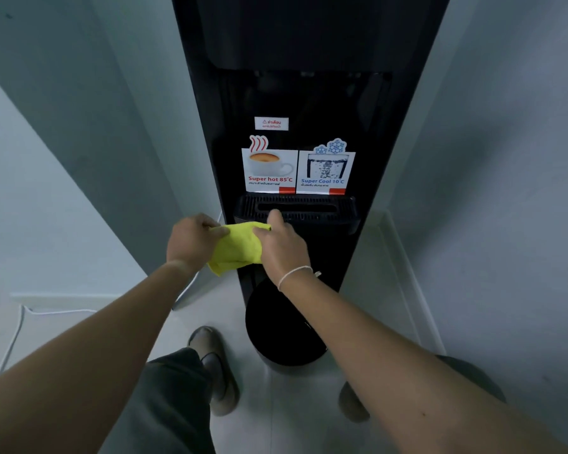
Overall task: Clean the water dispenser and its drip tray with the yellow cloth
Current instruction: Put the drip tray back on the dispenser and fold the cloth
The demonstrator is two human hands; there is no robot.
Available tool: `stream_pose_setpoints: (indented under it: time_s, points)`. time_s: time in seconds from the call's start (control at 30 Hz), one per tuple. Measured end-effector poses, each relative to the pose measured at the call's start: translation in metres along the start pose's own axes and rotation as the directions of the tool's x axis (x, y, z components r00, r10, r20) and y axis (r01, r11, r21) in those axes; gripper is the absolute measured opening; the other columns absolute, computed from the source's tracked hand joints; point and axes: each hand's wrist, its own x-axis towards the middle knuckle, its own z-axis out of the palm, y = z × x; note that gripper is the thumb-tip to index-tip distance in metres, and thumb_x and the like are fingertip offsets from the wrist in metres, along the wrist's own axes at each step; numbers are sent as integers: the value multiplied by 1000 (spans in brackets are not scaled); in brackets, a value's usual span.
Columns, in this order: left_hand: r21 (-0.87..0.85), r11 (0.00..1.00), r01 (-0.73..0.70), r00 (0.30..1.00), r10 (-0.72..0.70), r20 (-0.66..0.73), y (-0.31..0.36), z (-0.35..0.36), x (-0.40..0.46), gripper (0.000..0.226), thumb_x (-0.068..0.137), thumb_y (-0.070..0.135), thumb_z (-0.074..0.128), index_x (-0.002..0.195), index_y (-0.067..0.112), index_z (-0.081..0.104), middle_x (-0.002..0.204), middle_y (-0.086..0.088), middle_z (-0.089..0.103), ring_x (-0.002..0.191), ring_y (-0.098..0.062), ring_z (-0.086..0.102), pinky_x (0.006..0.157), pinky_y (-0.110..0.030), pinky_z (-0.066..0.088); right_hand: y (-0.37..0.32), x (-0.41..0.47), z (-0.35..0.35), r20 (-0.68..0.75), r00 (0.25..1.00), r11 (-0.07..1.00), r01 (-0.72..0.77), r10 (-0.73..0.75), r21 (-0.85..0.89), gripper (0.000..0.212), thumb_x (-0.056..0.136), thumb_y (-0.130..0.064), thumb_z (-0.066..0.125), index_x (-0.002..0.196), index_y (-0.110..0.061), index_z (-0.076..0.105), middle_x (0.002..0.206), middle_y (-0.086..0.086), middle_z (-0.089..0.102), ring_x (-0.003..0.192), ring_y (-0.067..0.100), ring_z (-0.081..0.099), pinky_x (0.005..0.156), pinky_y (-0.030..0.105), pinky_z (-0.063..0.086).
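Observation:
A tall black water dispenser (309, 44) stands before me, with hot and cold stickers in its recess. Its black slotted drip tray (312, 209) juts out below them. The yellow cloth (240, 249) is bunched between both hands, just in front of the tray's left end. My left hand (191, 240) grips the cloth's left side. My right hand (281, 245) holds its right side, thumb raised over the tray's front edge. The taps up in the dark recess are hard to make out.
A black round bin (286, 326) stands on the pale floor at the dispenser's foot. Grey walls close in on both sides. A white cable (17, 335) runs along the floor at the left. My feet in grey slippers (215, 368) stand beside the bin.

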Motion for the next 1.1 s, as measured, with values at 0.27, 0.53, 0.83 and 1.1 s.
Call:
stream_pose_setpoints:
  time_s: [0.27,0.53,0.83,1.1]
  points:
    - [-91,987,-133,982,144,126,16,46,-32,16,84,10,64,98,4,68,95,-9,61,88,-19,55,74,-19,36,64,-50,10,-136,988,985,52,-75,-166,52,53,6,69,102,-10,70,87,13,63,53,24,56,43,28,48]
    - [-175,985,-17,999,9,-45,38,63,-31,19,83,17,67,94,2,68,89,-6,62,82,-16,55,73,-23,42,87,-36,9,-189,976,968,57,-105,-245,51,68,-7,39,107,-18,70,86,10,63,55,22,56,46,28,46]
    - [-320,941,109,993,-93,66,101,126,-57,19,83,28,67,79,10,65,69,5,57,61,-9,53,54,-20,41,161,-53,-22,-292,949,969,-173,117,-175,47,68,4,58,104,-23,72,81,14,61,57,29,57,48,29,44]
    - [-237,971,25,995,-1,102,110,127,-54,21,85,27,65,67,17,60,65,8,55,59,-8,53,54,-20,43,155,-44,-10,-180,917,934,-343,357,106,44,91,-4,42,131,-20,50,118,14,45,105,34,49,79,32,38]
